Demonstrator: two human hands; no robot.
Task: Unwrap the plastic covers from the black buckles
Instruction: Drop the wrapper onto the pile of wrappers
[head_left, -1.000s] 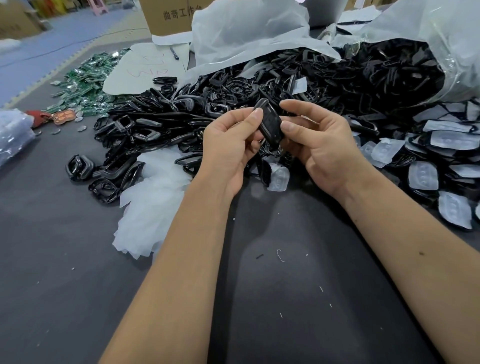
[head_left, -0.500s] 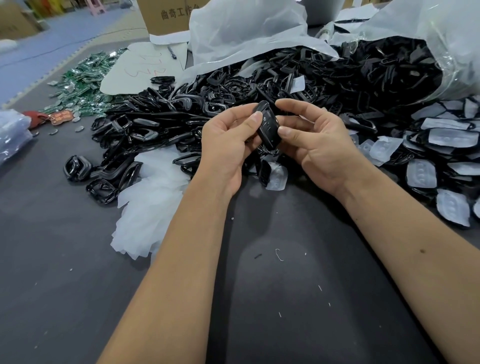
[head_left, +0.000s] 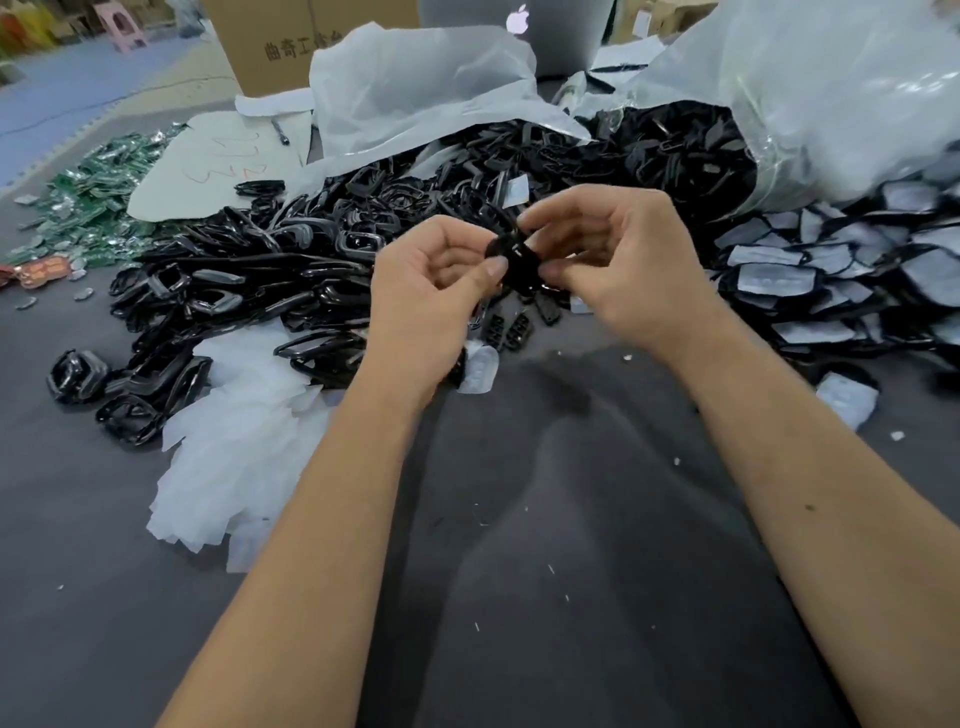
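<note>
A black buckle (head_left: 515, 260) is held up between both hands above the dark table (head_left: 571, 519). My left hand (head_left: 426, 296) pinches its left edge with thumb and curled fingers. My right hand (head_left: 623, 265) pinches its right side, fingers curled over the top. Whether a plastic cover is on it cannot be made out through the blur. A big heap of bare black buckles (head_left: 270, 270) lies behind and to the left. Covered buckles (head_left: 841, 280) with pale plastic faces lie at the right.
A pile of peeled white plastic covers (head_left: 234, 447) lies at the left front. A large clear bag (head_left: 810, 93) of buckles spills at the back right. White wrapping (head_left: 415, 88), a cardboard box (head_left: 291, 41), a laptop (head_left: 519, 26) and green parts (head_left: 98, 202) stand behind.
Both hands have curled tighter on the buckle and turned it, and my right fingers now fold over its top. The head has tilted, showing more of the back of the table.
</note>
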